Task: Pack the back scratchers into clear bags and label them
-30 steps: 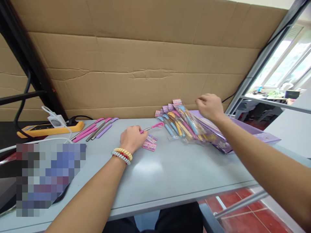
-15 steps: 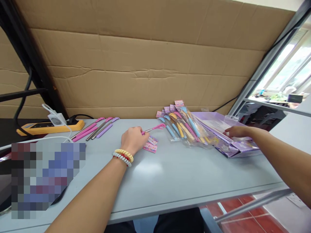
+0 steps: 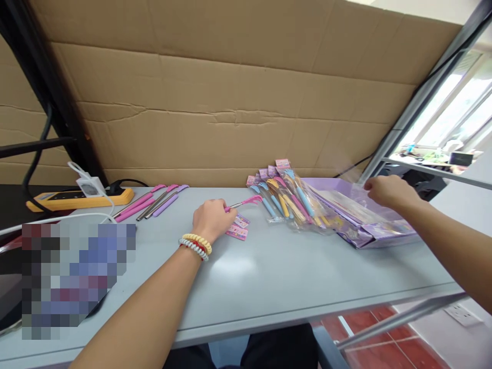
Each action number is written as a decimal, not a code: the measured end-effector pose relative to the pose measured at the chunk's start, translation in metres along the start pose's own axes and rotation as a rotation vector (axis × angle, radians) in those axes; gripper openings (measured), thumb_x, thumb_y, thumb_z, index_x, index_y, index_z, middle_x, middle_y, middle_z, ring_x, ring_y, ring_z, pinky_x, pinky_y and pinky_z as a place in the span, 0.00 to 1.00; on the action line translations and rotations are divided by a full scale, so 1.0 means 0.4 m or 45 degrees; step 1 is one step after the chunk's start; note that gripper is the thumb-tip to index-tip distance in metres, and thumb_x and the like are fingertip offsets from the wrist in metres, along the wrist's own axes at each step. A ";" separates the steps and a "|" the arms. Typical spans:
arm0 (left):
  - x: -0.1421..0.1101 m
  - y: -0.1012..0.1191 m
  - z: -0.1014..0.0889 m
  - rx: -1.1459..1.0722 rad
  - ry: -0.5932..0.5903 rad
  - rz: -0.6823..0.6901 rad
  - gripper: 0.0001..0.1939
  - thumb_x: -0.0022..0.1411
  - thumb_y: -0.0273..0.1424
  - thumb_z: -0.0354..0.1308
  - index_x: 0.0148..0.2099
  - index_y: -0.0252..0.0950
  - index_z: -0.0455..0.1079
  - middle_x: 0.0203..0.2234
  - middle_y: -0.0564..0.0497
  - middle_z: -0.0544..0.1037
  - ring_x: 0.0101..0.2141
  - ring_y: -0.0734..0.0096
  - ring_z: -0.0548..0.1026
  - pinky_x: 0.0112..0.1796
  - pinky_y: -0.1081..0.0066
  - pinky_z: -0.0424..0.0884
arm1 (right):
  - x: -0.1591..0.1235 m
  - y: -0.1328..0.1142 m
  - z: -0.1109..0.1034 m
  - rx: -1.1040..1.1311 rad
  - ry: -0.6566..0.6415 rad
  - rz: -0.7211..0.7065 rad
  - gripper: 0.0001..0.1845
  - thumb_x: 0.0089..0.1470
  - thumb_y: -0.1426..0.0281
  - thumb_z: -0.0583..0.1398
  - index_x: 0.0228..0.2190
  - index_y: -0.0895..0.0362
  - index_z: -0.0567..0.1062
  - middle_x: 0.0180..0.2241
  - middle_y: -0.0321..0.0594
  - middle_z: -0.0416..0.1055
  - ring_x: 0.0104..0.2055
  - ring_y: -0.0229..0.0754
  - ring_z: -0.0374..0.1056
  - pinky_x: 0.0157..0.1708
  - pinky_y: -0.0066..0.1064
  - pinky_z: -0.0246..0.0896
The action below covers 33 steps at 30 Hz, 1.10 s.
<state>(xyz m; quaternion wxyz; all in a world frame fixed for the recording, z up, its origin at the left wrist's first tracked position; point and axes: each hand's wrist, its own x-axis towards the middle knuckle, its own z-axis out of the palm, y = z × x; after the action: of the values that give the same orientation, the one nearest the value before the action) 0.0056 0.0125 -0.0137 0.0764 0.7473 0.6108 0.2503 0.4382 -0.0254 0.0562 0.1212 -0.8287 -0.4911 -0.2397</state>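
Note:
My left hand [image 3: 213,219] is closed round the handle of a pink back scratcher [image 3: 251,200], whose claw end points right. Small pink printed header cards [image 3: 237,232] lie on the table just beside that hand. My right hand [image 3: 390,192] is raised over the right part of a purple box [image 3: 367,237], fingers pinched on a clear plastic bag [image 3: 358,192]. The bag is thin and partly blurred. Between the hands lies a fanned row of bagged back scratchers [image 3: 295,197] in blue, yellow and pink, partly against the box.
Several unwrapped back scratchers [image 3: 154,202] lie at the back left. Beside them is a yellow power strip [image 3: 80,199] with a white plug and cable. A cardboard panel [image 3: 238,118] closes off the back of the grey table [image 3: 269,277]. A metal post stands on the right.
My right hand has lifted up and slightly right out of the purple box, drawing a clear plastic bag with it. The left hand stays in place with the pink back scratcher.

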 end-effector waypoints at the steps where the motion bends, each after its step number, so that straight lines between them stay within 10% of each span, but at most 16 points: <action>1: 0.000 -0.001 -0.002 -0.008 0.009 -0.003 0.11 0.53 0.38 0.49 0.25 0.40 0.68 0.25 0.48 0.76 0.27 0.61 0.72 0.26 0.67 0.61 | -0.007 -0.022 -0.025 -0.068 -0.089 0.023 0.13 0.41 0.76 0.60 0.32 0.61 0.80 0.31 0.60 0.74 0.23 0.41 0.65 0.23 0.33 0.50; 5: 0.003 -0.007 -0.008 -0.061 0.100 -0.016 0.10 0.55 0.36 0.48 0.28 0.40 0.68 0.28 0.47 0.77 0.28 0.62 0.73 0.27 0.67 0.61 | -0.049 -0.147 -0.118 -0.051 0.093 -0.021 0.17 0.50 0.72 0.54 0.40 0.61 0.76 0.36 0.57 0.75 0.34 0.48 0.70 0.27 0.35 0.52; 9: 0.013 -0.019 -0.016 -0.123 0.464 -0.005 0.11 0.60 0.35 0.46 0.31 0.39 0.67 0.30 0.49 0.75 0.31 0.63 0.72 0.28 0.67 0.60 | -0.118 -0.308 -0.166 0.166 0.291 -0.510 0.15 0.48 0.77 0.53 0.36 0.60 0.77 0.39 0.49 0.76 0.39 0.46 0.70 0.35 0.33 0.58; 17: 0.027 -0.044 -0.028 -0.254 0.901 0.149 0.10 0.63 0.34 0.45 0.36 0.37 0.66 0.31 0.49 0.72 0.32 0.67 0.70 0.30 0.69 0.59 | -0.262 -0.593 -0.134 0.303 0.018 -1.135 0.25 0.44 0.84 0.52 0.43 0.56 0.75 0.45 0.43 0.72 0.44 0.43 0.68 0.35 0.29 0.60; 28: 0.016 -0.019 -0.010 -0.174 0.554 0.174 0.13 0.66 0.35 0.43 0.36 0.38 0.67 0.32 0.50 0.73 0.34 0.67 0.71 0.33 0.69 0.61 | -0.347 -0.630 -0.019 0.948 -0.196 -1.365 0.13 0.49 0.80 0.52 0.34 0.58 0.73 0.34 0.42 0.73 0.34 0.39 0.67 0.35 0.29 0.58; 33: 0.012 -0.012 -0.004 -0.170 0.416 0.224 0.15 0.67 0.36 0.41 0.39 0.37 0.68 0.34 0.49 0.74 0.36 0.67 0.71 0.36 0.69 0.63 | -0.343 -0.613 -0.030 1.214 -0.286 -1.141 0.21 0.50 0.74 0.54 0.48 0.55 0.63 0.37 0.39 0.74 0.26 0.36 0.64 0.27 0.27 0.56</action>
<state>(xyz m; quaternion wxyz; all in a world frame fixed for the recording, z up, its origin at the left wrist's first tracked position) 0.0011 0.0181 -0.0131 0.0035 0.7404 0.5293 0.4142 0.1660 -0.0145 -0.0129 0.3113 -0.4200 -0.8500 0.0646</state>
